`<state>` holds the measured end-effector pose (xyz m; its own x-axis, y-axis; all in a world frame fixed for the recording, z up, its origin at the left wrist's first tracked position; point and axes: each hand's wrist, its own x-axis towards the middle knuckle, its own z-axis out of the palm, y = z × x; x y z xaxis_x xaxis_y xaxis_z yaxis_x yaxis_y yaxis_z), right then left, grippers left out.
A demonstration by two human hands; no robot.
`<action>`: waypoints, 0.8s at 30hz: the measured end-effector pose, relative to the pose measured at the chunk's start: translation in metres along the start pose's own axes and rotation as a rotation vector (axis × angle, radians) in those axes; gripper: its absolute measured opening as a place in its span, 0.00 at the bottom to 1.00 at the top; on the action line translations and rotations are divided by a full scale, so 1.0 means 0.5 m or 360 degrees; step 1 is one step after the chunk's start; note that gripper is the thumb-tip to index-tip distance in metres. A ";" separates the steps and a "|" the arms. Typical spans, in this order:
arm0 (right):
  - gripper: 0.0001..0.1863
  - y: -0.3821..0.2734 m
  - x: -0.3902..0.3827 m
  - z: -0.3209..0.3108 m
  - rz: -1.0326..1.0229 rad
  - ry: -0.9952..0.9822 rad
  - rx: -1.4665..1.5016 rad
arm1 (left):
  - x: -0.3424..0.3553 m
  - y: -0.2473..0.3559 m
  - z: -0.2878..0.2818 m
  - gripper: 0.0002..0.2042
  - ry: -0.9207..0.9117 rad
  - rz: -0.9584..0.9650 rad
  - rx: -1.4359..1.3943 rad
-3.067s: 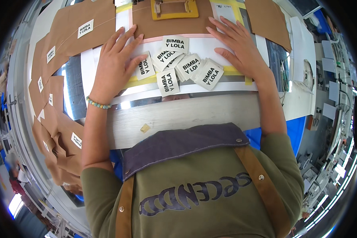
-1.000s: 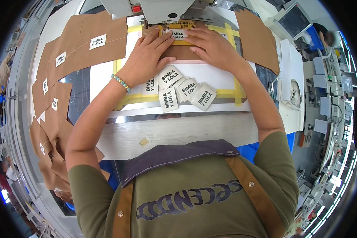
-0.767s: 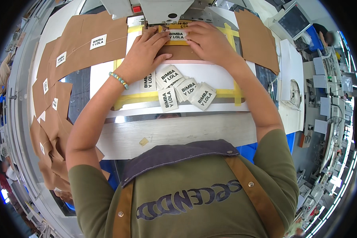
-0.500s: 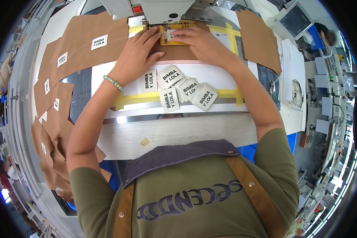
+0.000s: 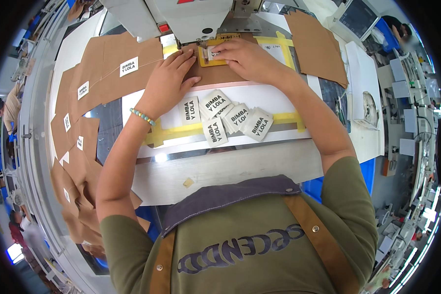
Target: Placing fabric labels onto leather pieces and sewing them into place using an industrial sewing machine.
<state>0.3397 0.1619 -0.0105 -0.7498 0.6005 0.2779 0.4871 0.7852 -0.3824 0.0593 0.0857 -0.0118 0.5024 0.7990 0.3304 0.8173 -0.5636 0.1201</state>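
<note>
Under the head of a white sewing machine [image 5: 193, 22] lies a brown piece of sheet material [image 5: 215, 74]. My left hand [image 5: 170, 84] rests flat on its left part, fingers stretched forward and thumb apart, holding nothing. A yellow template frame [image 5: 207, 62] sits on the brown piece, with a small white label [image 5: 211, 53] inside its opening. The fingertips of my right hand [image 5: 252, 60] press on that label and the frame from the right; part of the label is hidden beneath them. Several loose white printed labels [image 5: 239, 115] lie overlapping in front of my hands.
To the left, a trail of brown pieces [image 5: 115, 54] with white labels on them hangs over the table edge. Another brown piece [image 5: 318, 49] lies at the right. Yellow tape [image 5: 285, 117] crosses the white work sheet. A screen [image 5: 354, 20] stands at the far right.
The whole view has shifted slightly, so the table appears lower and to the right. My right fingers have shifted a little on the label. The left hand stays flat on the brown piece.
</note>
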 end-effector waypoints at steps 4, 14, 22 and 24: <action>0.17 -0.001 -0.002 0.002 -0.0024 0.0028 0.0051 | 0.000 0.007 -0.010 0.28 -0.0086 -0.0063 -0.0054; 0.16 0.009 0.011 0.002 -0.0021 0.0083 -0.0027 | 0.012 0.010 -0.011 0.27 -0.0074 -0.0062 -0.0001; 0.16 0.001 0.008 -0.006 0.0052 0.0117 -0.0099 | -0.005 0.048 -0.043 0.24 0.0019 -0.0019 -0.0123; 0.16 -0.001 0.002 -0.010 0.0034 0.0121 -0.0084 | -0.008 0.048 -0.042 0.24 0.0049 0.0010 -0.0078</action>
<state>0.3410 0.1629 -0.0055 -0.7038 0.6255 0.3369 0.5273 0.7777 -0.3423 0.0711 0.0646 0.0093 0.4979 0.7891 0.3598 0.7990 -0.5787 0.1635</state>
